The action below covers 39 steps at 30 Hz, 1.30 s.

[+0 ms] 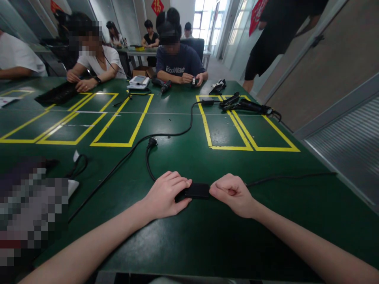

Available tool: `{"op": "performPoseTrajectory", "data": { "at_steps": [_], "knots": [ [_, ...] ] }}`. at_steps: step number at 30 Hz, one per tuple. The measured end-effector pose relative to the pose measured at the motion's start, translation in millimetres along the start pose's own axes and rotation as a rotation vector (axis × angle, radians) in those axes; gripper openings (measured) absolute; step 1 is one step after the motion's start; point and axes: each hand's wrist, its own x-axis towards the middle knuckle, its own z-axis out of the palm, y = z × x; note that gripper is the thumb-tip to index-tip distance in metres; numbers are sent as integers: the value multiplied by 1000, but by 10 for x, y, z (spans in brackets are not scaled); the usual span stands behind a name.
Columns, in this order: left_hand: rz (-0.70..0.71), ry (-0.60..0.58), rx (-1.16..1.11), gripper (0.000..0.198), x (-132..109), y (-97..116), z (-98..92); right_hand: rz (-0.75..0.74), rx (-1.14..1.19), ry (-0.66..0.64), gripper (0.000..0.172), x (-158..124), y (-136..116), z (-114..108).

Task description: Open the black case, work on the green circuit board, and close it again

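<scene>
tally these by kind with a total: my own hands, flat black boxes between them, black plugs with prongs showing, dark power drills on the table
Your bare left hand and bare right hand: 2
Flat black rectangular box: 1
Black pronged plug: 1
Dark power drill: 1
Total: 5

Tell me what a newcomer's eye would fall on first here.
Probably the near centre, where the left hand holds the left end of a flat black box and the right hand is closed at its right end. Next, likely the bright yellow tape outlines farther back on the green table, with a long black cable winding across its middle.
</scene>
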Motion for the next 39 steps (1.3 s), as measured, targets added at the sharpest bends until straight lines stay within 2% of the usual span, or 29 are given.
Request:
{"op": "performPoseTrajectory", "data": {
  "at_steps": [5,7,11,16,21,25,31,33,35,38,39],
  "knots": [
    [-6,-1,15,24,-10,-20,21,65,189,-231,65,237,-281,-16],
    [-7,-5,15,26,-14,-28,27,92,241,-306,65,338,-315,23],
    [-13,-5,-3,26,-14,-33,36,155,273,-414,67,414,-152,174],
    [31,33,-7,29,-7,-37,47,114,166,-460,60,304,45,327],
    [45,45,9,28,-15,-31,56,26,62,-451,55,249,18,383],
    [54,36,29,28,-21,-28,66,57,161,-414,57,292,23,363],
    [26,-1,31,18,-20,-26,59,186,378,-199,65,357,143,279],
    [21,-8,24,20,-12,-33,53,187,305,-101,62,326,174,209],
    [19,-3,11,24,0,-47,49,93,56,-30,51,262,187,106],
    [12,5,-12,28,20,-72,46,-103,-430,-81,18,133,194,-44],
    [7,6,-21,28,27,-79,44,-131,-536,-127,25,93,200,-75]
  ]
}}
